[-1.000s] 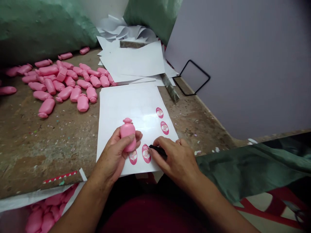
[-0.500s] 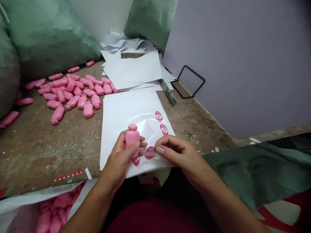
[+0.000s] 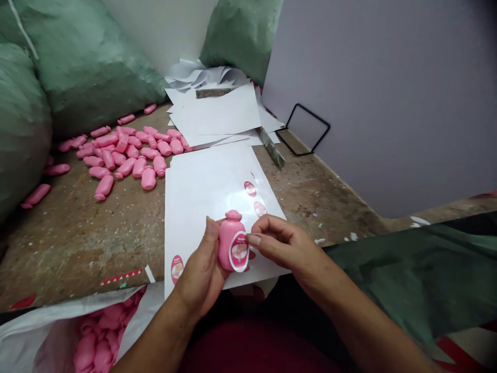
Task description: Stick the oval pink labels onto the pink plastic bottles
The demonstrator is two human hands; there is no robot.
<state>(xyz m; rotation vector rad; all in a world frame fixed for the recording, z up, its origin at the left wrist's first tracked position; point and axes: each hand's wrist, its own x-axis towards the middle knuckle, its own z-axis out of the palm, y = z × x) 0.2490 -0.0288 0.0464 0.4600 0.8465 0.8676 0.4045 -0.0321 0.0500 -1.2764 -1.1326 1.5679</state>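
Observation:
A small pink plastic bottle (image 3: pixel 227 233) stands nearly upright in my left hand (image 3: pixel 200 274), the thumb raised off it on the left and the fingers round its back. My right hand (image 3: pixel 285 246) pinches the upper right edge of an oval sticker (image 3: pixel 238 252), pink with a white rim and the word BABY. The sticker lies over the bottle's front; whether all of it touches cannot be seen. Beneath both hands is a white sticker sheet (image 3: pixel 202 181) with a few more oval stickers, one of them an oval label (image 3: pixel 177 268) near its lower left.
Many pink bottles (image 3: pixel 132 150) lie in a heap on the worn wooden table (image 3: pixel 135 223). Green sacks (image 3: pixel 104 57) lean behind them. White papers (image 3: pixel 221 111), a metal bar (image 3: pixel 271 147) and a black wire frame (image 3: pixel 306 129) are farther back. A white bag (image 3: pixel 42 331) of bottles hangs in front.
My left hand has turned and moved the bottle right, up to the sticker. The right hand, still pinching the sticker, has it against the bottle's front. The view has shifted slightly.

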